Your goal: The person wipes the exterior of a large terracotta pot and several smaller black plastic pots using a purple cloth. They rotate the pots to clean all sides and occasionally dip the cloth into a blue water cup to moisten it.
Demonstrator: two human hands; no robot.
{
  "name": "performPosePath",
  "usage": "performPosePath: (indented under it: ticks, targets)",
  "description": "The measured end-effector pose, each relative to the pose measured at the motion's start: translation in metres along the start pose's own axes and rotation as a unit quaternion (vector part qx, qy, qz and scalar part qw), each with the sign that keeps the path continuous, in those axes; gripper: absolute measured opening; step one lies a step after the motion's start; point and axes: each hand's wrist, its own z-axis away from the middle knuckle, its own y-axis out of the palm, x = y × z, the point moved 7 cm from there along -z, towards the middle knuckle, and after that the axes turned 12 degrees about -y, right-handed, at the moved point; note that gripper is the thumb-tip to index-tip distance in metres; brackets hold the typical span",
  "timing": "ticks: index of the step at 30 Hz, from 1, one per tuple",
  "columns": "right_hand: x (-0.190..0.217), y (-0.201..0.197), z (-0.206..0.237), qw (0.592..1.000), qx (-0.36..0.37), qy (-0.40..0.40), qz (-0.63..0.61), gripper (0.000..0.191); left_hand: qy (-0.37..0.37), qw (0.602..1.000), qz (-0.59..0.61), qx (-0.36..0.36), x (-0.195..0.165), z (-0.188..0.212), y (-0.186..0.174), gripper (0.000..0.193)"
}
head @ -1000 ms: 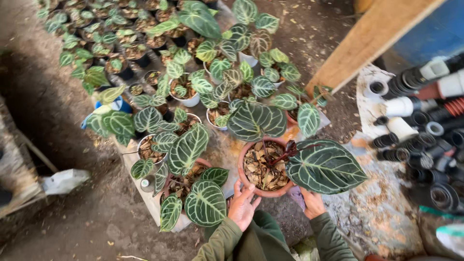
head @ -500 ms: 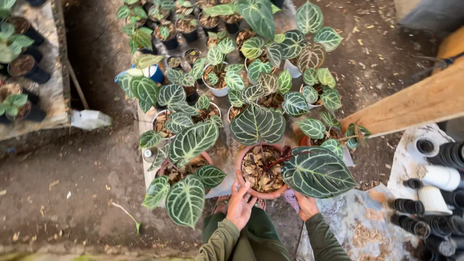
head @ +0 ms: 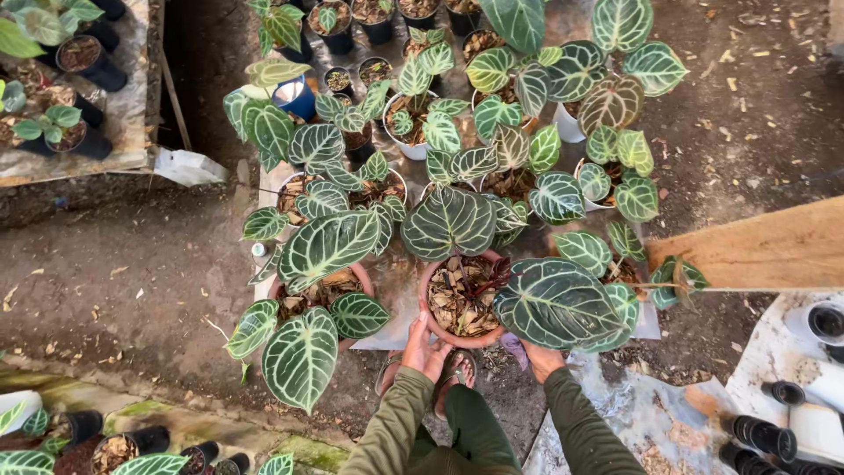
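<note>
Both hands on the terracotta pot

Our left hand [head: 425,349] lies with its fingers [head: 416,327] spread and pressed against the near left wall of the terracotta pot [head: 461,299]. Our right hand [head: 542,358] reaches under the big dark veined leaf [head: 556,302], which hides its fingers, so we cannot tell whether they grip the pot's right side. The pot stands on the ground straight ahead of us, on the near edge of a pale sheet [head: 387,330], filled with dry brown chips. Just left of it sits a second terracotta pot [head: 327,286] with large white-veined leaves. Beyond both, more potted plants [head: 492,114] of the same kind crowd together in white and black pots. A wooden plank [head: 765,251] juts in from the right, and stacks of empty black pots [head: 756,435] lie at the lower right. Our sandalled foot [head: 457,369] shows between our olive sleeves [head: 391,431]
</note>
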Motion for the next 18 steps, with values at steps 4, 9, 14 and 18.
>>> performPosePath:
  ticks: [4, 9, 14, 18]
  targets:
    - [-0.013, 0.001, -0.011, 0.998, -0.013, 0.035, -0.053, 0.056, 0.018, 1.0, 0.014, 0.001, -0.003, -0.011, 0.001, 0.046]
    - [-0.019, -0.006, -0.019, 1.0, 0.009, 0.012, -0.012, 0.055, 0.032, 0.999, 0.03, 0.027, 0.0, -0.023, -0.001, 0.039]
    - [-0.022, -0.004, -0.027, 1.0, 0.011, 0.015, -0.012, 0.058, 0.049, 0.998, 0.027, 0.041, -0.001, -0.031, 0.0, 0.037]
    - [-0.025, -0.002, -0.026, 0.997, 0.007, 0.08, 0.018, 0.057, 0.049, 0.998, 0.012, 0.026, -0.008, -0.028, 0.007, 0.042]
